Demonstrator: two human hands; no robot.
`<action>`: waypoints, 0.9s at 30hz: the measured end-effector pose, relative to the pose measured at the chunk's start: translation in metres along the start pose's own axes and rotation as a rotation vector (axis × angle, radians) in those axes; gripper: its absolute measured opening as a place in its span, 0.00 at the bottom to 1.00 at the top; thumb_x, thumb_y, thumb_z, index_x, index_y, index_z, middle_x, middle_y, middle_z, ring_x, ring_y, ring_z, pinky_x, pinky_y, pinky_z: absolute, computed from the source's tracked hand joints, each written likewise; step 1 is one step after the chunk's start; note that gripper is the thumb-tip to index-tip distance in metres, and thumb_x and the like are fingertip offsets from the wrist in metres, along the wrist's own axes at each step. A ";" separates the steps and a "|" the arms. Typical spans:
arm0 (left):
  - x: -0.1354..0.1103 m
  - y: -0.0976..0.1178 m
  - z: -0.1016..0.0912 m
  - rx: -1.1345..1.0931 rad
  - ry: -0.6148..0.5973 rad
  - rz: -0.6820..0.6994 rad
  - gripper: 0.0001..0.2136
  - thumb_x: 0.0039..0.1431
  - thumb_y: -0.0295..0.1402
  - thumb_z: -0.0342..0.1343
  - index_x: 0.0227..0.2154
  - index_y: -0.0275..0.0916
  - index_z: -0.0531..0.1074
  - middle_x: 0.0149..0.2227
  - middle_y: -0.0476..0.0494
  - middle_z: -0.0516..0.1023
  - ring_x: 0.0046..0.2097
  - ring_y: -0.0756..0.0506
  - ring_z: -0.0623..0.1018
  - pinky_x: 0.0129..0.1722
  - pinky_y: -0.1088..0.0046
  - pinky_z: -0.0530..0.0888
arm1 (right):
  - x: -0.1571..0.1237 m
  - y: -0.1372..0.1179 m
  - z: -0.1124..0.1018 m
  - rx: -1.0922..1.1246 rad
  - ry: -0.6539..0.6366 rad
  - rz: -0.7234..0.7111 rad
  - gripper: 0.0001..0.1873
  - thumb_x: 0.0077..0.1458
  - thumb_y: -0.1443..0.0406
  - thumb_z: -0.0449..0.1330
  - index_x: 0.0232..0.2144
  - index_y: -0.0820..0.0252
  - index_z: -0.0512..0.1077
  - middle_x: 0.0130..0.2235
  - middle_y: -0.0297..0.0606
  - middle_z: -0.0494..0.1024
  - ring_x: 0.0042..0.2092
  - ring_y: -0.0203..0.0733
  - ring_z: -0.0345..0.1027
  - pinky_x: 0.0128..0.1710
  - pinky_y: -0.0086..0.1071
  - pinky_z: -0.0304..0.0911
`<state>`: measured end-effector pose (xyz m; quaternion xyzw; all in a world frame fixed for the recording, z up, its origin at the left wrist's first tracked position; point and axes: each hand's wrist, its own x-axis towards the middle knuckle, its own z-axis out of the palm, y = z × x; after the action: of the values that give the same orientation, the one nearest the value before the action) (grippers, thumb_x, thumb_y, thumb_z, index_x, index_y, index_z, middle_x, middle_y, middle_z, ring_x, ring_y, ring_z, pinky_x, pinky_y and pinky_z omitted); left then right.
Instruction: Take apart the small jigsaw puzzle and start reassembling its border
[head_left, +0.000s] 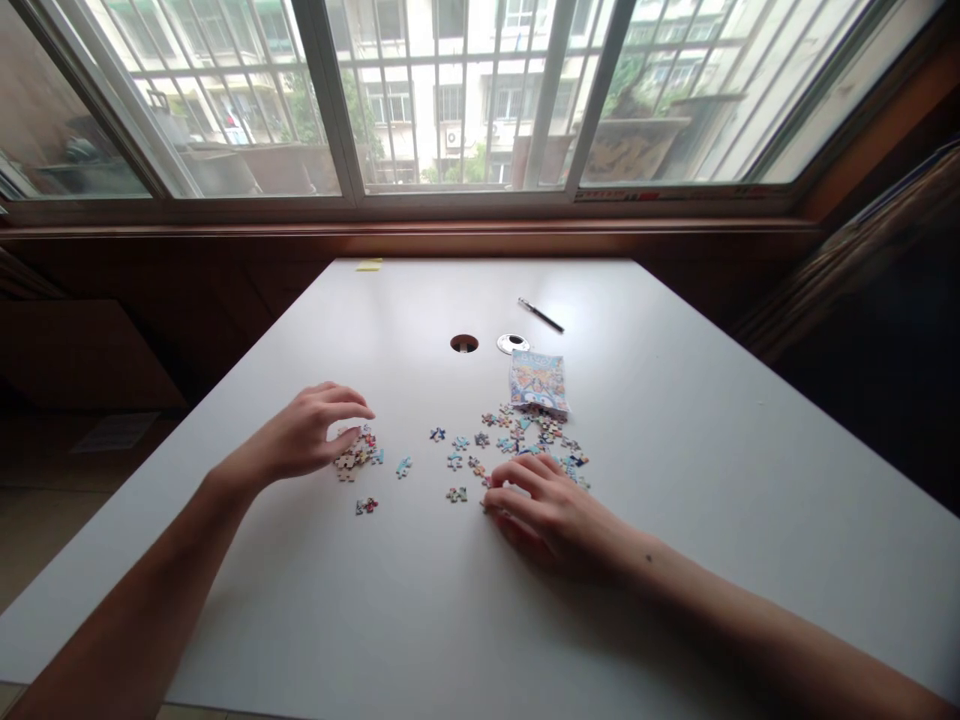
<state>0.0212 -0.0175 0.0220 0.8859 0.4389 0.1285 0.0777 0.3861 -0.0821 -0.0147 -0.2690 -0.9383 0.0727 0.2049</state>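
Note:
Over a small heap of jigsaw puzzle pieces on the left, my left hand hovers open, thumb and fingers apart with nothing between them. My right hand rests low on the table, its fingers curled down and closed at the tips on a puzzle piece, mostly hidden under them. Beside its fingertips lies a greyish puzzle piece. Scattered puzzle pieces spread behind the right hand, which covers part of them. Between the hands are single pieces, including a light blue puzzle piece and a reddish puzzle piece.
A printed picture packet lies behind the scattered pieces on the white table. Farther back are a round cable hole, its loose cover and a black pen. Yellow tape marks the far edge below the window.

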 end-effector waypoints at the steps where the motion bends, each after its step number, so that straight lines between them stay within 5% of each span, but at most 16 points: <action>1: -0.002 -0.008 -0.004 0.001 -0.028 -0.042 0.13 0.63 0.39 0.55 0.48 0.46 0.77 0.50 0.42 0.77 0.52 0.39 0.74 0.53 0.61 0.70 | 0.000 0.000 0.000 0.000 -0.002 0.002 0.09 0.65 0.68 0.52 0.45 0.58 0.70 0.45 0.44 0.74 0.47 0.45 0.64 0.46 0.40 0.58; 6: -0.008 -0.020 -0.013 -0.120 -0.157 -0.115 0.19 0.60 0.46 0.57 0.51 0.46 0.76 0.52 0.41 0.75 0.49 0.40 0.77 0.49 0.67 0.74 | -0.002 0.002 0.002 -0.006 -0.012 0.011 0.09 0.65 0.68 0.53 0.45 0.57 0.70 0.45 0.43 0.73 0.47 0.45 0.64 0.46 0.40 0.58; 14: -0.005 -0.019 -0.004 -0.315 -0.164 -0.131 0.15 0.61 0.43 0.56 0.44 0.41 0.79 0.43 0.41 0.79 0.38 0.46 0.79 0.38 0.72 0.77 | -0.002 0.003 0.002 0.011 -0.020 0.013 0.10 0.64 0.68 0.53 0.46 0.57 0.70 0.46 0.43 0.73 0.47 0.45 0.64 0.47 0.40 0.57; 20: -0.008 -0.026 -0.004 -0.226 -0.178 -0.195 0.16 0.60 0.43 0.58 0.48 0.43 0.76 0.41 0.44 0.79 0.40 0.44 0.78 0.41 0.72 0.74 | -0.003 0.003 0.002 0.018 -0.016 0.011 0.10 0.65 0.68 0.53 0.46 0.57 0.70 0.46 0.44 0.73 0.47 0.46 0.64 0.47 0.41 0.58; 27: -0.009 -0.028 -0.006 -0.248 -0.227 -0.247 0.14 0.59 0.45 0.57 0.39 0.42 0.77 0.36 0.44 0.77 0.36 0.45 0.76 0.35 0.74 0.72 | -0.001 0.002 0.001 0.020 -0.014 0.011 0.10 0.65 0.68 0.52 0.46 0.57 0.70 0.46 0.44 0.73 0.47 0.45 0.63 0.46 0.41 0.58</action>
<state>-0.0070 -0.0080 0.0195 0.8177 0.5137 0.0703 0.2502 0.3878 -0.0814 -0.0162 -0.2717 -0.9374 0.0852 0.2006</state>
